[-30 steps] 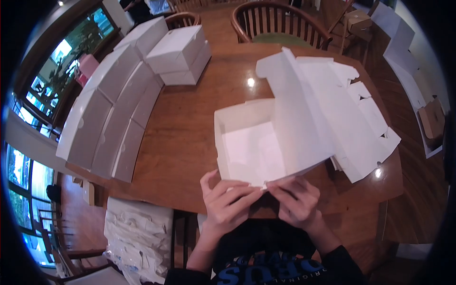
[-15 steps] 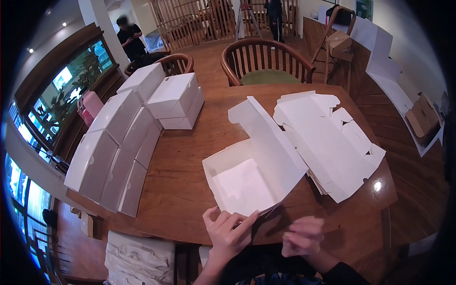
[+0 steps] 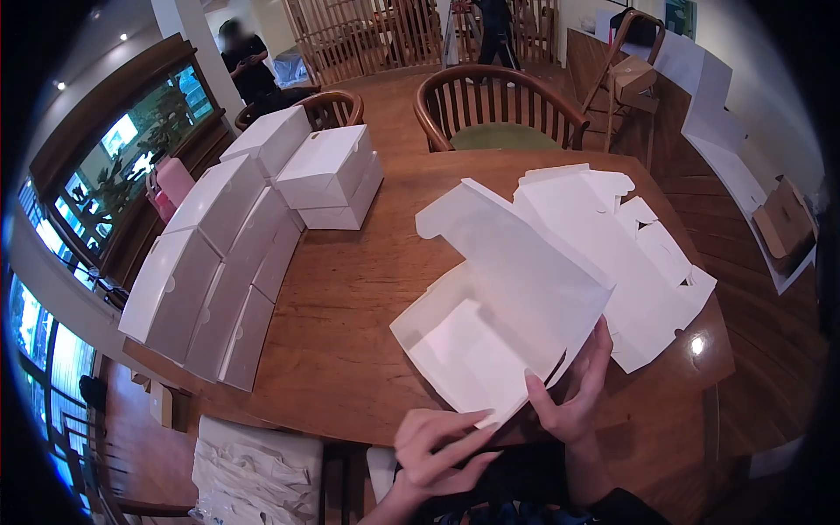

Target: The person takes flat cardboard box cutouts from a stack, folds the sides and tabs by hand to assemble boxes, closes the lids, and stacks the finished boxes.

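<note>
A white cardboard box [image 3: 418, 346] stands on the wooden table in front of me, its lid raised and leaning back to the right. My right hand [image 3: 570, 398] grips the box's right side, thumb on the inside and fingers behind the wall. At the near corner my left hand [image 3: 442, 453] pinches the box edge, fingertips on the rim and thumb lower down. To the right, a stack of flat white box blanks [image 3: 647, 302] lies partly behind the raised lid.
Several closed white boxes [image 3: 175, 284] are stacked along the table's left side. A wooden chair [image 3: 499, 83] stands beyond the far edge. Below the near left edge is a seat with plastic wrapping [image 3: 254, 472]. Two people [image 3: 249, 66] are in the background.
My right hand has come from beside the box to grip its right wall. The box has turned slightly and shifted right and nearer. My left hand stays at its near edge.
</note>
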